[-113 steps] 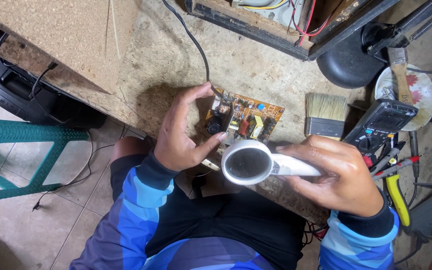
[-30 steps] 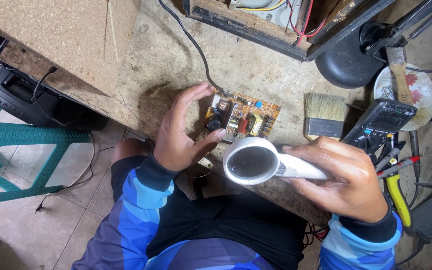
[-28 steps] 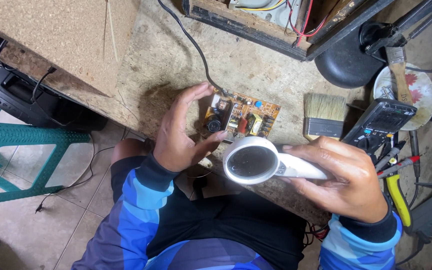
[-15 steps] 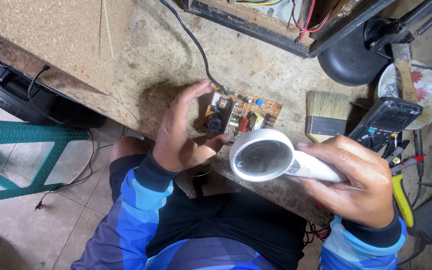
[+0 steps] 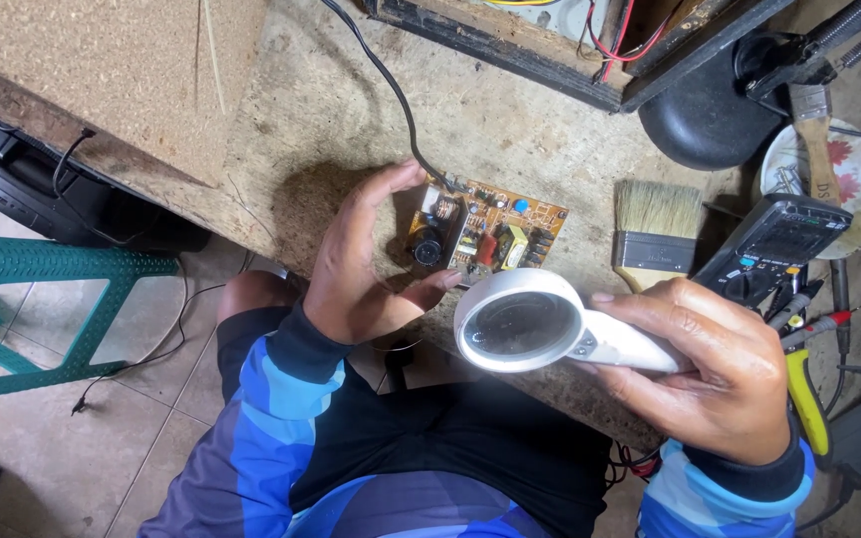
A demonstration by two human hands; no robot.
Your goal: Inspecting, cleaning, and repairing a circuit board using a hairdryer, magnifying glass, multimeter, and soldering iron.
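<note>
You are seated at one rough workbench (image 5: 351, 110) that fills the upper middle of the frame, its top worn and dusty. At the left edge stands one green plastic chair (image 5: 22, 289), and just above it one black box (image 5: 42, 189) sits on the tiled floor. At the top of the frame lies one open dark-framed chassis (image 5: 550, 50) with red and yellow wires showing inside.

On the bench, right of centre, there is one black rounded lamp base (image 5: 705, 115), and at the right edge one white plate (image 5: 854, 184) with red flowers; a wooden-handled tool lies across it, and I cannot tell what else it holds. Below the plate sits one dark multimeter (image 5: 774, 239) with probe tips and a yellow-handled tool beside it. One flat paintbrush (image 5: 655, 234) with pale bristles lies between the meter and the board.

One orange circuit board (image 5: 485, 234) lies in the centre of the frame, with one black cable (image 5: 391, 90) running from its upper left corner to the top of the frame.

Your left hand (image 5: 361, 269) arches over the board's left end, fingers curved above it and thumb tip at its lower edge, so it steadies the board without closing round it. Your right hand (image 5: 715, 374), lower right, is wrapped tight round the handle of one white magnifying glass (image 5: 520, 321), whose round lens hangs just below the board, level and facing up toward you.
</note>
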